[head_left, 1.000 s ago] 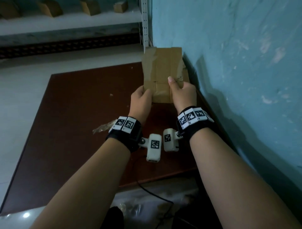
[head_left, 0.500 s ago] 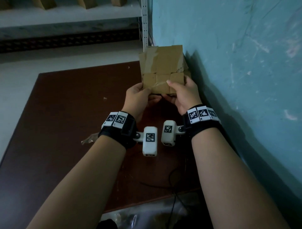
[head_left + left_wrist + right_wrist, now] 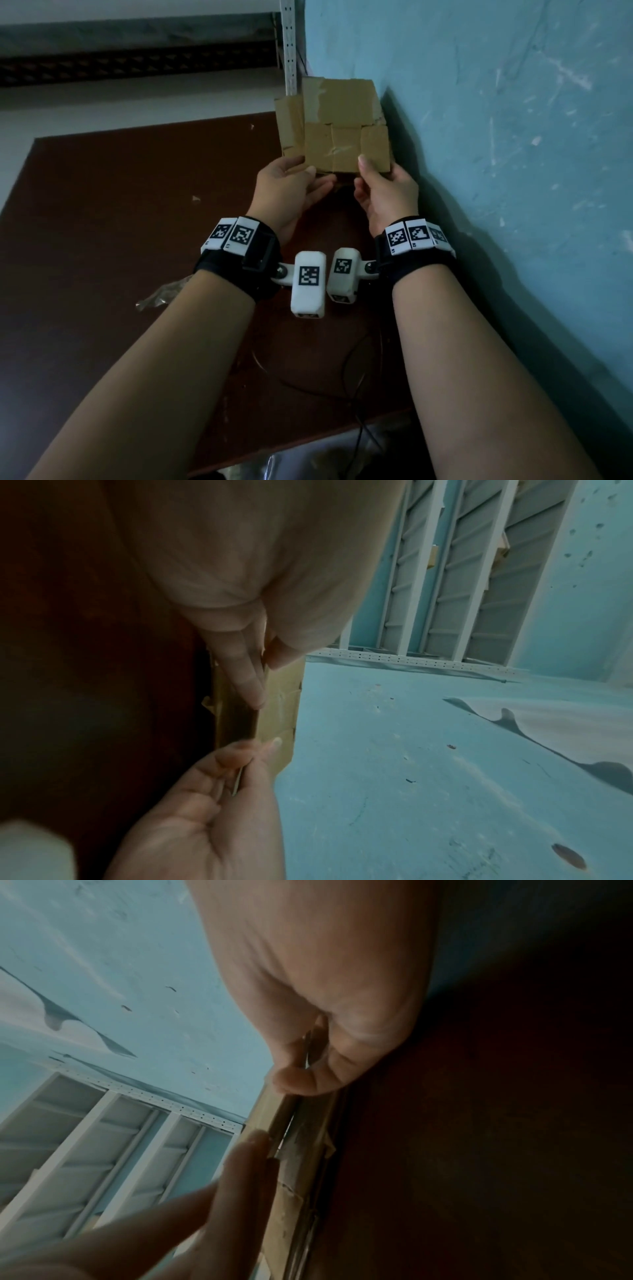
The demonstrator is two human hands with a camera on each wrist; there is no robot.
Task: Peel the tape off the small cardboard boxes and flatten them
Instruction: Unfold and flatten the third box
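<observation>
Holding a flattened cardboard box by its near edge, both hands keep it raised above the dark brown table, close against the blue wall. Left hand: thumb on the upper face, fingers extended beneath the board, pinching the near left corner. Right hand: thumb on top at the near right corner, fingers curled under, gripping the edge; the right wrist view confirms the board clamped between thumb and fingers. Box condition: collapsed to layered panels, creases and a glossy tape remnant visible on the upper face. Assessment: the item looks light, thin and moderately stiff, but will likely bend along its score lines and may spring partly open if released. Surface appears dry and not slippery, except where tape remains. Recommended hold: opposite edges or corners, thumbs above, pressing flat along the creases. A crumpled strip of peeled tape lies on the table beside the left forearm
</observation>
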